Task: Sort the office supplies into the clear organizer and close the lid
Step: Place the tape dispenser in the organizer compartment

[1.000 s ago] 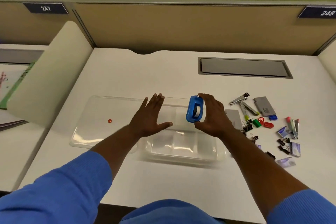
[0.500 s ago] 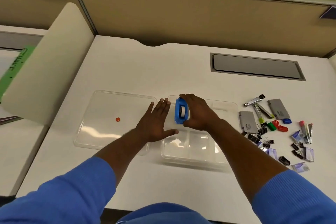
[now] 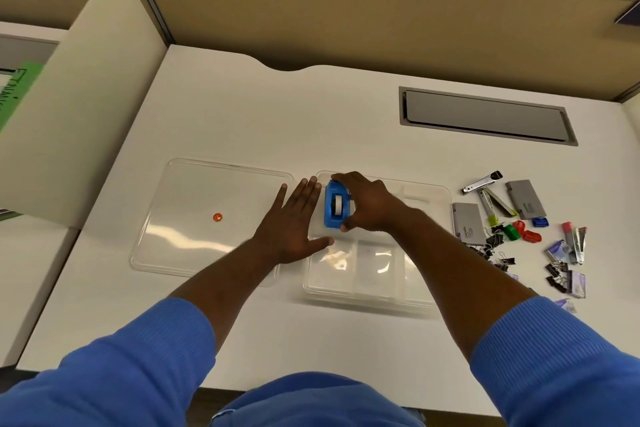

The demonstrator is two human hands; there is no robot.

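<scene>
- Nearest me, my blue sleeves (image 3: 114,378) frame the view, both forearms reaching forward over the white desk (image 3: 242,121).
- My left hand (image 3: 294,222) lies flat and released, fingers (image 3: 304,189) spread, holding nothing, pressed down where the loose clear lid (image 3: 194,215) meets the left edge of the clear organizer (image 3: 374,274).
- My right hand (image 3: 370,204) is clenched around the blue tape dispenser (image 3: 335,208), thumb at its near end, fingers over its far end.
- The dispenser sits in or just above the organizer's far-left compartment; I cannot tell whether it touches the bottom. Its long axis runs away from me, toward the partition, with the white tape roll showing on top.
- It lies just beside my left fingertips, so the right hand only needs to let go straight down.
- Farther right, well apart, the remaining supplies (image 3: 519,229) wait on the desk: staple boxes, clips, a staple remover.
</scene>
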